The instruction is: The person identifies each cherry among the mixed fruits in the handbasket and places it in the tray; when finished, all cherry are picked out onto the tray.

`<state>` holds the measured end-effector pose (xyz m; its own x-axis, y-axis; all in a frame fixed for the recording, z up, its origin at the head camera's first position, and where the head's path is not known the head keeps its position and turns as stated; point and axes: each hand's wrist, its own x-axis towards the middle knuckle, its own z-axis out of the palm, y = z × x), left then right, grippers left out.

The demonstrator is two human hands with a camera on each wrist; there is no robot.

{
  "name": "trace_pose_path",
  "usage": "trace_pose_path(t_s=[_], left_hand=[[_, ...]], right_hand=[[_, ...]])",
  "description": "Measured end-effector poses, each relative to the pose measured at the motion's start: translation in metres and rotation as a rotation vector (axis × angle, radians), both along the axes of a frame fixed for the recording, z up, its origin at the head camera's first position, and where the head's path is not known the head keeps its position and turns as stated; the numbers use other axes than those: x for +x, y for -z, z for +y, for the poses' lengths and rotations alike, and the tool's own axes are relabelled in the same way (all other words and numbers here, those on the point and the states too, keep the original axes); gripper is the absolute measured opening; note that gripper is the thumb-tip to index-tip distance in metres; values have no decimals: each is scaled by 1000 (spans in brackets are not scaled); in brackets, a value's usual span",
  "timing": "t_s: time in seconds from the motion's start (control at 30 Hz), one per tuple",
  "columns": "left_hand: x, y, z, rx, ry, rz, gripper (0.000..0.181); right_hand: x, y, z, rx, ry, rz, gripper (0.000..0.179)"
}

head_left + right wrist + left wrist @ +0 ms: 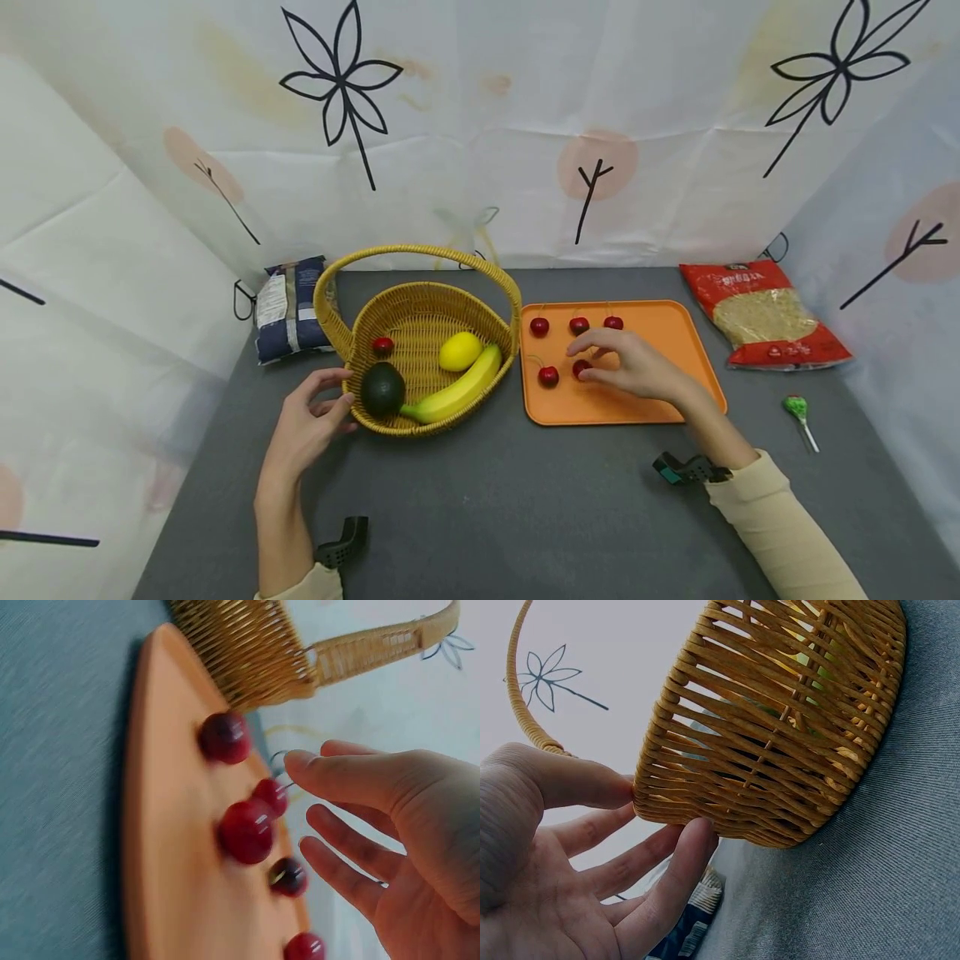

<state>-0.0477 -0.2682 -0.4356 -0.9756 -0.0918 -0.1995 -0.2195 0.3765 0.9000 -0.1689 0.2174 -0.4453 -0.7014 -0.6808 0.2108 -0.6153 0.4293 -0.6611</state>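
A yellow wicker basket [420, 292] with a tall handle holds a cherry [382, 347], a dark green avocado [382, 389], a lemon [461, 351] and a banana [459, 392]. My left hand [307, 421] holds the basket's left rim, thumb and fingertips against the weave in the left wrist view. Several cherries [548, 377] lie on an orange tray [630, 412] right of the basket. My right hand [633, 364] hovers over the tray, fingers bent and apart, close to one cherry [581, 369]. Nothing is between its fingers in the right wrist view [405, 832].
A dark blue packet [292, 308] stands behind the basket at the left. To the tray's right lie a red packet [765, 317] and a green lollipop [797, 410]. Printed white cloth [480, 108] walls the grey table [487, 517] at back and sides.
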Motion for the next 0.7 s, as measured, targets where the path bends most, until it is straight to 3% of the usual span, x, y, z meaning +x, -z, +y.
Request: trace_pose_path(t_s=[0.3,0.53,0.7], left_hand=[[-1,1,1,-2,-3,-13,46],[-2,1,1,3,-3,-9,46],[-1,2,0,4,-4,3,46]], right_hand=[[10,-37,-25,-142,-61,42,35],[27,-59,-70,-247,-213,15,37],[27,-61,-115,-285,-328,16,30]])
